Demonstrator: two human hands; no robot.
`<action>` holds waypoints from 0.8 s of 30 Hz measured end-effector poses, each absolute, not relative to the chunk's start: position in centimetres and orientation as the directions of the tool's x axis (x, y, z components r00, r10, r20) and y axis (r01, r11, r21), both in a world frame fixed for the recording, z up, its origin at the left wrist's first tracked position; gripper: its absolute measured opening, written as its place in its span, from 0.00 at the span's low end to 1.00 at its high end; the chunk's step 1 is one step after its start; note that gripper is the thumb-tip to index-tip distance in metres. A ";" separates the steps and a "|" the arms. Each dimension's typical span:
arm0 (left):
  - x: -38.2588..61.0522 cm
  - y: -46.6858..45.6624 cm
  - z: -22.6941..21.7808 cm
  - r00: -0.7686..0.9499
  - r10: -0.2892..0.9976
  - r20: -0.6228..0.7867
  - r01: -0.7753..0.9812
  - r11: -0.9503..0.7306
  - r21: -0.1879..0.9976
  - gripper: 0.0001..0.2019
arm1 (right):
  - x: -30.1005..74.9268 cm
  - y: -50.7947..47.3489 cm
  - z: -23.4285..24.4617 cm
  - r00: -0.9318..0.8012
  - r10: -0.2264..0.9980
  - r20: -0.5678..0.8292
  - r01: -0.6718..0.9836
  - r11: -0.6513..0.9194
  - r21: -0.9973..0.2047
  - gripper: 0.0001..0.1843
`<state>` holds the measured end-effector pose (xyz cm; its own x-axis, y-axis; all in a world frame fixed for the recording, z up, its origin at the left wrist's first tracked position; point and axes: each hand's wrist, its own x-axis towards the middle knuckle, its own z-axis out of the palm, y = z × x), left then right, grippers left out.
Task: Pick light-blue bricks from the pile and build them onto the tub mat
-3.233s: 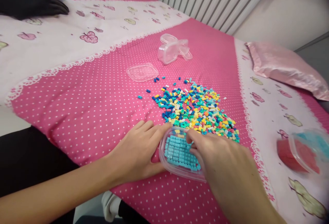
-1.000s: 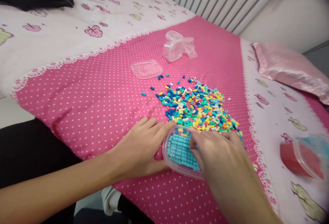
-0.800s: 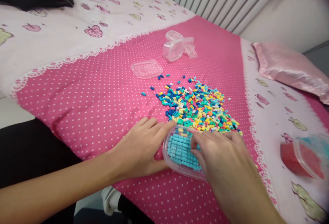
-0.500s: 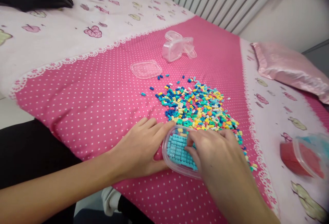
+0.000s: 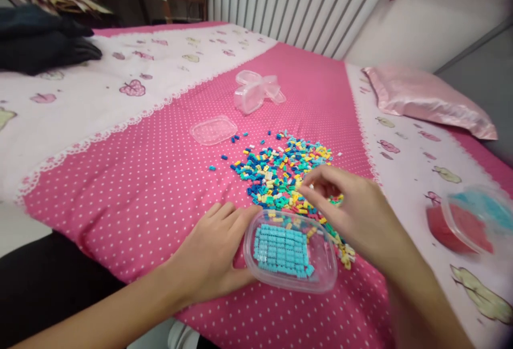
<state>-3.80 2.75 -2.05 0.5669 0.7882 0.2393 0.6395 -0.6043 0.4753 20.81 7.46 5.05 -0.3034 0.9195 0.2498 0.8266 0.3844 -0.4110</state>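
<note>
My left hand (image 5: 216, 255) grips the left end of a clear plastic container (image 5: 326, 274), thumb on the near side and fingers on the far side. Inside, light blue toy bricks (image 5: 280, 250) lie in neat rows toward the left, with one loose brick at the near right corner. My right hand (image 5: 348, 204) hovers over the pile of small coloured bricks (image 5: 272, 170), just beyond the container. Its thumb and index fingertips are pinched together; what they hold, if anything, is too small to make out.
A clear lid (image 5: 214, 130) and a stack of clear containers (image 5: 256, 92) lie beyond the pile. On the right are a container of red pieces (image 5: 457, 229), a container of blue pieces (image 5: 484, 207) and a pink pillow (image 5: 428, 103). Black clothing (image 5: 44, 41) lies far left.
My right hand has lifted out of the container and moved up to the brick pile, uncovering the container's right side. My left hand keeps its grip. The camera view has tilted upward.
</note>
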 end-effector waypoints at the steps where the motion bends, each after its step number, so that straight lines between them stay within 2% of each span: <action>1: -3.9 2.8 -1.9 0.574 0.784 0.236 0.633 -0.608 0.480 0.29 | 21.1 8.6 4.2 -0.301 0.903 0.306 0.809 0.412 -0.419 0.05; 6: -4.5 3.0 -1.1 0.621 0.763 0.181 0.615 -0.617 0.490 0.30 | 21.9 12.4 0.2 -0.322 0.889 0.325 0.779 0.444 -0.443 0.10; 10: -4.7 3.3 -0.3 0.647 0.753 0.119 0.615 -0.608 0.502 0.28 | 22.0 12.5 -0.1 -0.432 0.857 0.281 0.720 0.515 -0.465 0.10; 13: -4.7 3.4 -0.2 0.661 0.738 0.133 0.596 -0.625 0.504 0.27 | 22.7 12.8 0.5 -0.435 0.861 0.264 0.721 0.508 -0.472 0.10; 17: -5.2 3.7 -0.8 0.646 0.746 0.163 0.591 -0.624 0.511 0.26 | 25.5 14.2 1.3 -0.346 0.891 0.295 0.764 0.450 -0.462 0.11; 21: -5.9 4.2 -1.8 0.645 0.746 0.164 0.608 -0.632 0.481 0.32 | 28.8 15.3 1.3 -0.192 0.929 0.316 0.830 0.326 -0.453 0.15; 24: -6.1 4.3 -2.6 0.610 0.760 0.224 0.620 -0.634 0.461 0.34 | 29.3 15.8 0.0 -0.080 0.949 0.306 0.874 0.215 -0.436 0.21</action>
